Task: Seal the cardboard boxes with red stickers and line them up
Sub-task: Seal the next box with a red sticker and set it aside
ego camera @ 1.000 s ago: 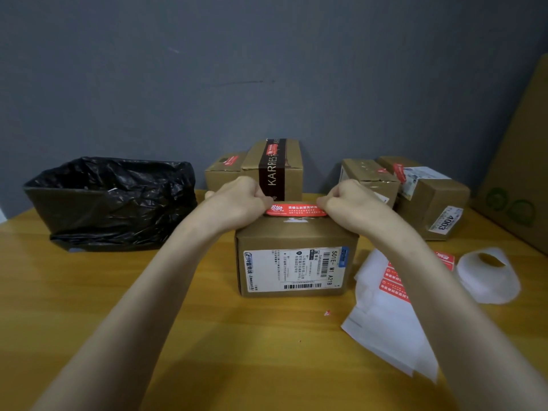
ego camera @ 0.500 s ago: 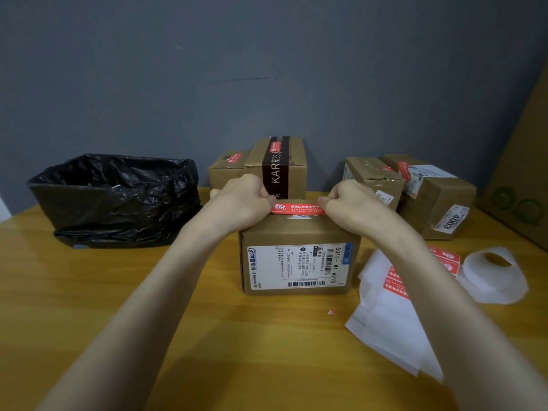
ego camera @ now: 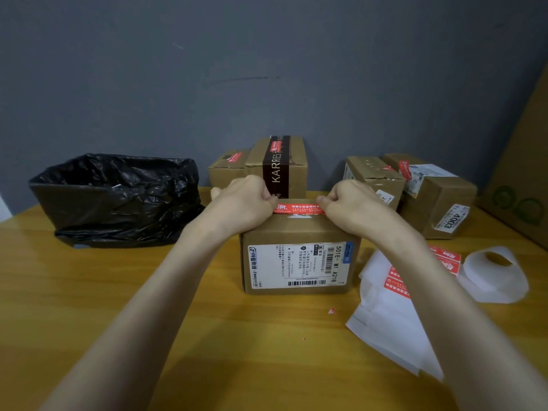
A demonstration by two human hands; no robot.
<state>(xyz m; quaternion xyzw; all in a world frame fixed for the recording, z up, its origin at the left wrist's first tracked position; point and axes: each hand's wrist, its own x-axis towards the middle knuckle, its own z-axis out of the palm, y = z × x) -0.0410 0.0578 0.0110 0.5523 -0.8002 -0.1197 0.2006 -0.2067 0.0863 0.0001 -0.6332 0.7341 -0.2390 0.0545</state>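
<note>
Yellow wood of the table (ego camera: 103,321) fills the near ground, and on it to my right lies white backing paper (ego camera: 385,315) with a few unused red stickers (ego camera: 396,284), next to the spent label roll (ego camera: 493,274). Just beyond, at centre, sits the cardboard box (ego camera: 299,232) I am working on, shipping label (ego camera: 296,266) facing me. My left hand (ego camera: 241,203) and right hand (ego camera: 350,203) are apart, each pinching one end of the red sticker (ego camera: 298,209) stretched flat across the box top; I cannot tell whether it is fully stuck down yet.

I judge the sticker thin, limp and tacky, so it wants holding by its two ends under light tension or it will wrinkle or fold on itself. The box looks stiff at its edges but the top flaps may give under pressure, so I would press along the seam gently and later grip the box by its side walls to move it; its weight I cannot judge.

Further back, a black bag-lined carton (ego camera: 118,200) stands at left, and four stickered boxes wait near the grey wall (ego camera: 267,69): a small box (ego camera: 226,173), the KARRIES-taped box (ego camera: 278,164), a taped box (ego camera: 370,176) and the 4003 box (ego camera: 439,200)
</note>
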